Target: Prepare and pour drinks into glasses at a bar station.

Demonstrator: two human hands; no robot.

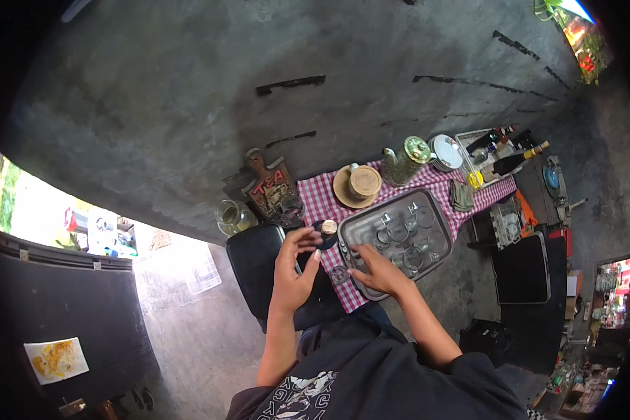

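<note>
Left hand spread, tan-topped dark jar at one o'clock; right hand loosely spread over tray. Clear glass at nine o'clock could topple if right hand swings.

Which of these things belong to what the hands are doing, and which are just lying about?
Likely in use, nearest the left hand and right hand: tray, glass cups, small round glass, checked cloth.

Apparently just lying about: teapot, plates, dark bottle, wooden board, glass jar.
</note>
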